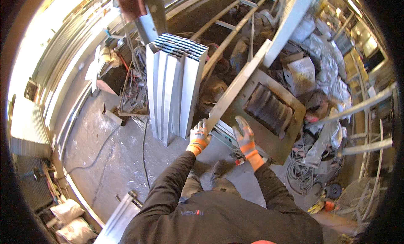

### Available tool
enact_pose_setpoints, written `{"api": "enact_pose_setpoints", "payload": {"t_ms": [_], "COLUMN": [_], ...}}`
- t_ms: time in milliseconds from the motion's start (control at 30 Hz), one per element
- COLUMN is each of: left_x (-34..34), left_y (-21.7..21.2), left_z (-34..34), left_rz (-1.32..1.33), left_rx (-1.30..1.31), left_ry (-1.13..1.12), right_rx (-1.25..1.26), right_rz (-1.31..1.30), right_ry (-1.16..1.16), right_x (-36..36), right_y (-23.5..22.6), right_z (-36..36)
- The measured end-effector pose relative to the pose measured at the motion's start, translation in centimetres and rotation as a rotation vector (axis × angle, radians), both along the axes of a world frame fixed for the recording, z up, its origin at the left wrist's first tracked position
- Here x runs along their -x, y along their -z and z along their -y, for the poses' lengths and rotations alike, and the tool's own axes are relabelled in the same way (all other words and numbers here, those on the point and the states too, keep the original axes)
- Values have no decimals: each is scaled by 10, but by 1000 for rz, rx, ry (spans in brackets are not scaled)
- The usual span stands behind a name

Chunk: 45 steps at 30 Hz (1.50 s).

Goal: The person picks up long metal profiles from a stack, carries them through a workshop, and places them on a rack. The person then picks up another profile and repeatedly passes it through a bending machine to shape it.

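Cluttered workshop floor (113, 155): at centre, left hand (198, 137) grips a metal bar (235, 88); right hand (245, 134) lies flat, fingers spread, on a steel plate (269, 136).

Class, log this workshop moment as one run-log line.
left hand: grip on long metal bar | right hand: flat on metal frame | beside: upright bundle of profiles

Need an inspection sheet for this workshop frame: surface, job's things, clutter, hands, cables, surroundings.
Surface: grey concrete floor, dusty, stained.
Job's things: long metal profile leaning over a flat metal frame; upright bundle of grey profiles beside it.
Clutter: crumpled plastic sheeting, sacks.
Hands: left hand gloved, gripping the profile's lower end; right hand gloved, resting on the frame.
Cables: black cable across floor, coiled wires.
Surroundings: stacked metal bars.
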<state>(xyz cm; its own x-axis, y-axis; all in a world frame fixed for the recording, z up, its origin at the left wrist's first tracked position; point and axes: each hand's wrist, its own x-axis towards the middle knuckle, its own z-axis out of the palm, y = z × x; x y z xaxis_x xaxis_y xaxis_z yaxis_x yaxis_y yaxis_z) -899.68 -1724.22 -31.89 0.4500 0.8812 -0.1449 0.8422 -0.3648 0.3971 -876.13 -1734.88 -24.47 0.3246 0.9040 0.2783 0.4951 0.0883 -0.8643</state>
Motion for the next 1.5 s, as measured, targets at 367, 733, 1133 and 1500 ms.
{"api": "enact_pose_setpoints", "payload": {"t_ms": [367,733,1133,1500], "left_x": [271,447,420,313], "left_y": [23,37,61,-64], "left_z": [76,54,107,115], "left_rz": [477,387,401,574], "left_rx": [-56,-117,-133,-245], "left_ry": [-333,-671,-248,139], "right_rx": [-98,90,-443,-495], "right_rz": [480,-12,408,770], "right_ry": [-175,-24,36,752], "right_x": [192,289,260,-15], "right_y": [-79,-91,-350,-303], "right_z": [-356,-314,-107,-27]}}
